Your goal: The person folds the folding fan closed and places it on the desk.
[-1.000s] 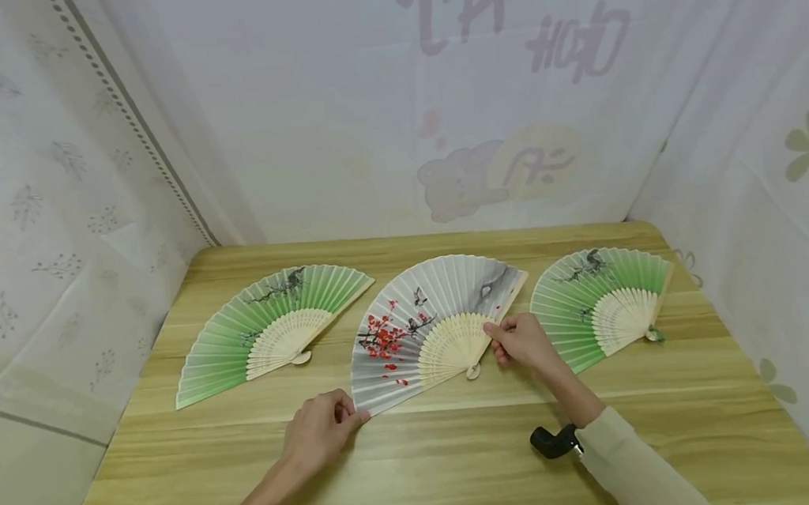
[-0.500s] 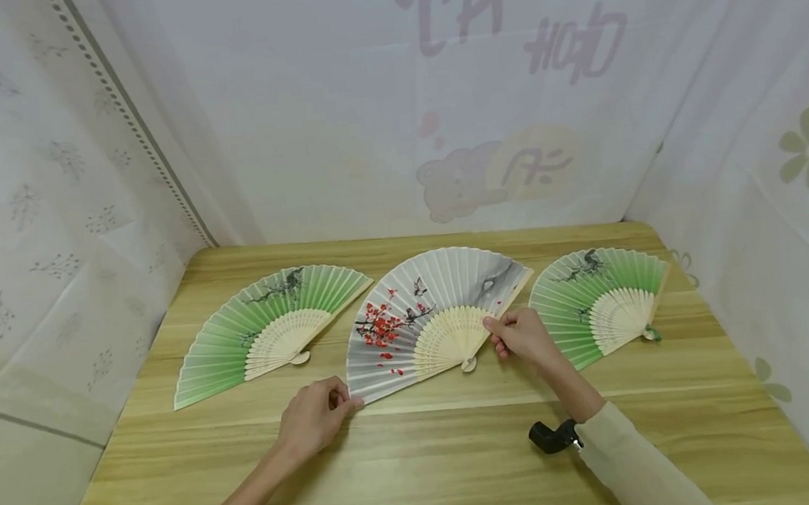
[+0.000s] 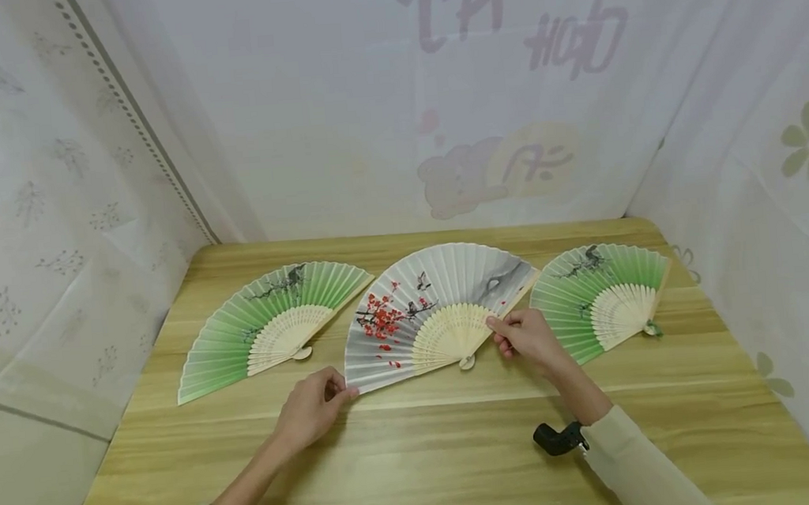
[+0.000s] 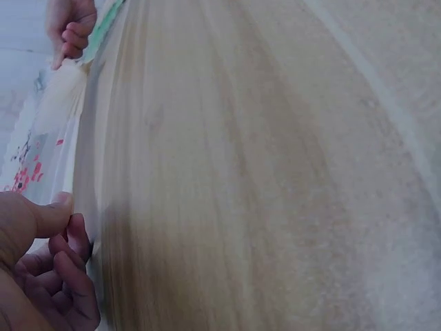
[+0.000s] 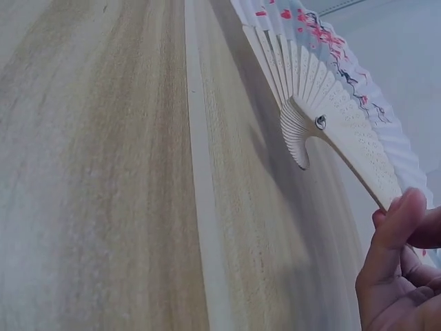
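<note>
Between both hands, a white and grey folding fan [image 3: 442, 281] with red blossoms lies spread wide at the middle of the table. My left hand [image 3: 313, 406] pinches its lower left corner between thumb and fingers. On the opposite side, my right hand [image 3: 528, 338] pinches the outer rib, just above the pivot. In the right wrist view the fan's ribs [image 5: 331, 89] and metal rivet show, and the pivot end stands a little off the wood. The left wrist view has the left thumb [image 4: 52, 217] on the fan's edge.
One spread green folding fan [image 3: 220, 354] lies to the left and another green folding fan [image 3: 572, 295] to the right, close behind the right hand. The wooden table [image 3: 421, 457] meets a printed cloth backdrop [image 3: 309, 133] at its far edge.
The grey and white fan has moved away from me, toward the table's far edge, and opened slightly wider. My left hand has gone forward with its corner. Both green fans stay in place.
</note>
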`<state>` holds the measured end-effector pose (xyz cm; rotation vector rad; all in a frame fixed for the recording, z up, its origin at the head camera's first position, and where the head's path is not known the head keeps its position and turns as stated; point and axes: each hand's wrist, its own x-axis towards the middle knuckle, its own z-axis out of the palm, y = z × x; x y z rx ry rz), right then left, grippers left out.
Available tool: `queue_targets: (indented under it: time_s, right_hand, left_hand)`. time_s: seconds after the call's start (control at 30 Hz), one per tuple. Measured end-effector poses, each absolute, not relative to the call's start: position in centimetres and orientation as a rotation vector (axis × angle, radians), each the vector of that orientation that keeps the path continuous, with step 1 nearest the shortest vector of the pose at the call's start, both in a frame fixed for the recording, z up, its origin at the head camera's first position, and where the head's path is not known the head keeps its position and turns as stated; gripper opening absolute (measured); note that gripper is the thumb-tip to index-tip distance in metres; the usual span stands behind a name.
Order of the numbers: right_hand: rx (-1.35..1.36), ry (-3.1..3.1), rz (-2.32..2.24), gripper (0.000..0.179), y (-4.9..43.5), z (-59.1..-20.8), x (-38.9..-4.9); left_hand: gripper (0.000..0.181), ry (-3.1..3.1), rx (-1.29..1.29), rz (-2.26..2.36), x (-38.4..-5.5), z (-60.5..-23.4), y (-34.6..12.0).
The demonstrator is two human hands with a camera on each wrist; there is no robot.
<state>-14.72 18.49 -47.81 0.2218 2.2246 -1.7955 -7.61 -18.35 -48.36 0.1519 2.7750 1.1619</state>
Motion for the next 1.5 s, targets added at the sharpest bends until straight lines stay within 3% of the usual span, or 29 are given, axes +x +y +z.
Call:
queue_targets:
  time_s: [0.63,1.5]
  right_hand:
    - [0.129,2.11,-1.958,0.029,18.5,-48.2,-14.3]
    - [0.15,2.038,-2.052,0.033,18.8,-48.3,-15.3]
  left_hand:
    - [0.014,2.698,0.2,1.356,-9.0,-48.3,-19.9]
    - [0.015,2.697,0.065,1.424,-10.9,-47.9,-20.0]
